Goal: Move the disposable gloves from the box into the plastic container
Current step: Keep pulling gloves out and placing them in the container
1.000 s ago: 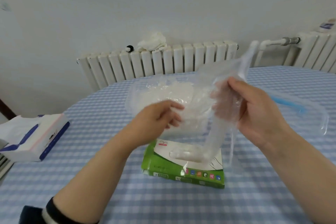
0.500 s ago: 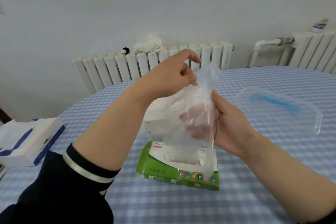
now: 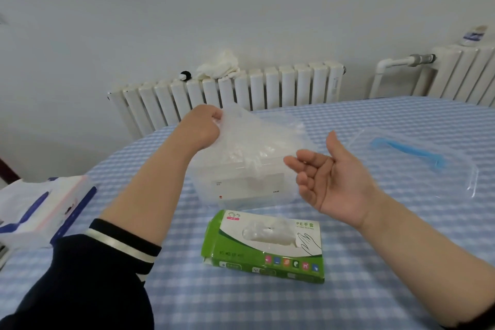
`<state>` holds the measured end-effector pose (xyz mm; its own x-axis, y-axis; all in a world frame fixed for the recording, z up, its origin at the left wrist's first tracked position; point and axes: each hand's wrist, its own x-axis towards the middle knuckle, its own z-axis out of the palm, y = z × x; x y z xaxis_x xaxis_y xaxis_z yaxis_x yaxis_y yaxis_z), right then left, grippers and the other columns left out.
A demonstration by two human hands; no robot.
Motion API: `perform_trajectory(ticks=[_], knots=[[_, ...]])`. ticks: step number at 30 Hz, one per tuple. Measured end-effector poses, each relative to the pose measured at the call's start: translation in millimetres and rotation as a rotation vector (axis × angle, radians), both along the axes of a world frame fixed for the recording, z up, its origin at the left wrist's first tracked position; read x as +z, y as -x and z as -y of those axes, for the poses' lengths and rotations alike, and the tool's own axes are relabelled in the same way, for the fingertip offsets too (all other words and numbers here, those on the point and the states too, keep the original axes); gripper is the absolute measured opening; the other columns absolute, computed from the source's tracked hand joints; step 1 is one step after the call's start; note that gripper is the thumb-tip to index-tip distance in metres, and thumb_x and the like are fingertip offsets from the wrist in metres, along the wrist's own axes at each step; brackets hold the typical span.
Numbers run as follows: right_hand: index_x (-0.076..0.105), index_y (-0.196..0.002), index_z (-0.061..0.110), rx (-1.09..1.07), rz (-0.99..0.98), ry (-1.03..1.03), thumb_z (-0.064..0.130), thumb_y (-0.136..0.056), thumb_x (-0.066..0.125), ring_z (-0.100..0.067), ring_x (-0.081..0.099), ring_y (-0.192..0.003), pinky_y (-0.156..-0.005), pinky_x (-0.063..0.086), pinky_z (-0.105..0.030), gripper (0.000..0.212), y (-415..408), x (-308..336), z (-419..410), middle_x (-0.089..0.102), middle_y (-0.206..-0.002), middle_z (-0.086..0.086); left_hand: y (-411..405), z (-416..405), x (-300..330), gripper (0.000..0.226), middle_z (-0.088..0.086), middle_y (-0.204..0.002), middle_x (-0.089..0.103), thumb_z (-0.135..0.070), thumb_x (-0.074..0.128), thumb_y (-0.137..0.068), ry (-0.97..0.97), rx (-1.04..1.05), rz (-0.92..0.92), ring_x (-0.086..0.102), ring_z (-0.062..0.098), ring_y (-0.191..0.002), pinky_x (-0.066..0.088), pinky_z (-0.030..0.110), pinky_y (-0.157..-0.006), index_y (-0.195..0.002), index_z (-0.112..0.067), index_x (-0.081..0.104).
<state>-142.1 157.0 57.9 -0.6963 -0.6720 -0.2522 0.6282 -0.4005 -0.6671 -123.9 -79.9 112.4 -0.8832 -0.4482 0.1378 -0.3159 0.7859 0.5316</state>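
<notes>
A green and white glove box (image 3: 263,248) lies flat on the checked table, a clear glove poking from its top slot. Behind it stands the clear plastic container (image 3: 249,187), holding a heap of clear gloves. My left hand (image 3: 205,126) pinches one clear disposable glove (image 3: 241,139) over the container's far left side; the glove drapes down into it. To the container's right my right hand (image 3: 332,177) hovers palm up, fingers loosely curled and holding nothing.
The container's clear lid (image 3: 417,158) with a blue handle lies on the table at the right. A tissue pack (image 3: 40,209) sits at the left edge. Radiators (image 3: 227,91) stand behind the table, a white cloth on top.
My right hand has let go of the glove and drawn off to the right. My left hand has carried the glove down over the container.
</notes>
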Motion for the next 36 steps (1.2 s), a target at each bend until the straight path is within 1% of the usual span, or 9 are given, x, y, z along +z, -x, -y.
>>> perform_trajectory(ticks=[5, 11, 15, 18, 21, 24, 28, 31, 36], knots=[[0.076, -0.068, 0.006, 0.144, -0.156, -0.112, 0.059, -0.095, 0.031, -0.019, 0.067, -0.052, -0.046, 0.055, -0.026, 0.074, -3, -8, 3, 0.074, -0.086, -0.016, -3, 7, -12, 0.031, 0.016, -0.123, 0.054, 0.003, 0.043, -0.093, 0.247, 0.004, 0.190, 0.052, 0.028, -0.101, 0.038, 0.030, -0.077, -0.122, 0.000, 0.052], [0.075, -0.082, 0.005, 0.256, -0.330, -0.251, 0.053, -0.086, 0.042, -0.020, 0.070, -0.062, -0.053, 0.057, -0.026, 0.058, -8, -11, 4, 0.073, -0.097, -0.019, 0, 8, -24, 0.025, 0.011, -0.106, 0.052, -0.001, 0.046, -0.094, 0.466, 0.015, 0.322, 0.053, 0.024, -0.088, 0.041, 0.031, -0.074, -0.118, -0.001, 0.054], [0.068, -0.095, 0.006, 0.250, -0.754, -0.491, 0.044, -0.081, 0.052, -0.017, 0.071, -0.070, -0.066, 0.057, -0.029, 0.044, -20, -8, 7, 0.076, -0.092, -0.009, 5, 6, -27, 0.009, 0.001, -0.089, 0.054, -0.005, 0.049, -0.095, 0.497, 0.049, 0.407, 0.049, 0.019, -0.085, 0.041, 0.029, -0.075, -0.099, -0.008, 0.057], [0.070, -0.094, 0.011, 0.077, -1.041, -0.394, 0.032, -0.085, 0.055, -0.011, 0.071, -0.082, -0.072, 0.057, -0.026, 0.027, -32, 6, 10, 0.076, -0.091, 0.000, 5, 8, -29, 0.010, -0.002, -0.074, 0.043, -0.006, 0.049, -0.094, 0.531, 0.057, 0.370, 0.050, 0.018, -0.080, 0.041, 0.030, -0.070, -0.086, -0.011, 0.050], [0.068, -0.105, 0.017, -0.048, -1.437, -0.418, 0.017, -0.097, 0.055, -0.004, 0.065, -0.101, -0.087, 0.050, -0.021, 0.015, -39, 24, 28, 0.072, -0.101, 0.012, 4, 9, -28, 0.009, -0.001, -0.077, 0.051, -0.011, 0.050, -0.093, 0.529, 0.029, 0.331, 0.057, 0.020, -0.081, 0.051, 0.034, -0.073, -0.086, -0.009, 0.056], [0.050, -0.117, 0.022, 0.063, -1.726, -0.741, 0.020, -0.098, 0.043, -0.017, 0.061, -0.105, -0.089, 0.050, -0.038, 0.021, -25, 32, 66, 0.067, -0.110, 0.002, 1, 9, -25, 0.011, 0.000, -0.083, 0.060, -0.016, 0.053, -0.092, 0.502, 0.012, 0.350, 0.061, 0.019, -0.078, 0.054, 0.033, -0.074, -0.092, -0.012, 0.063], [0.041, -0.127, 0.025, 0.281, -1.736, -1.218, 0.038, -0.101, 0.036, -0.027, 0.055, -0.115, -0.100, 0.039, -0.044, 0.029, 20, 39, 102, 0.061, -0.126, -0.004, -5, 8, -25, 0.029, 0.002, -0.100, 0.056, -0.035, 0.063, -0.091, 0.539, 0.015, 0.315, 0.059, 0.020, -0.079, 0.048, 0.032, -0.067, -0.105, -0.010, 0.059], [0.049, -0.132, 0.025, 0.320, -1.730, -1.554, 0.047, -0.099, 0.043, -0.027, 0.049, -0.124, -0.107, 0.030, -0.049, 0.040, 56, 46, 108, 0.053, -0.136, -0.002, -10, 6, -26, 0.051, 0.006, -0.119, 0.050, -0.051, 0.064, -0.088, 0.572, 0.020, 0.259, 0.055, 0.025, -0.100, 0.045, 0.034, -0.073, -0.118, -0.010, 0.054], [0.057, -0.123, 0.015, 0.043, -1.729, -1.856, 0.025, -0.097, 0.051, -0.032, 0.045, -0.115, -0.083, 0.035, -0.038, 0.028, 78, 53, 102, 0.047, -0.125, -0.011, -12, 15, -24, 0.066, 0.004, -0.128, 0.051, -0.063, 0.060, -0.083, 0.690, -0.011, 0.315, 0.037, 0.029, -0.124, 0.036, 0.038, -0.097, -0.123, -0.011, 0.054]])
